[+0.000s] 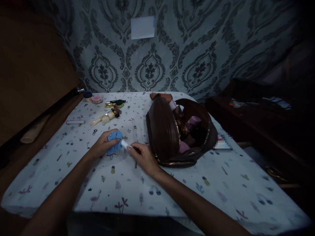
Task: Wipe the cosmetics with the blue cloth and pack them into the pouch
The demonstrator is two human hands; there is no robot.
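Observation:
My left hand [103, 146] is closed around a crumpled blue cloth [114, 141] at the middle of the white patterned table cover [123, 193]. One end of a small white stick-shaped item [125, 144] is wrapped in the cloth. My right hand [144, 157] pinches its other end. An open brown zip bag [177, 131] stands just right of my right hand, with pink and dark containers inside.
Several cosmetics lie at the far left of the table: a white pencil [75, 122], a cream bottle [105, 118], a gold tube [110, 104], a pink compact [96, 99]. A dark wooden cabinet [258, 118] stands to the right, wooden furniture to the left, patterned wallpaper behind.

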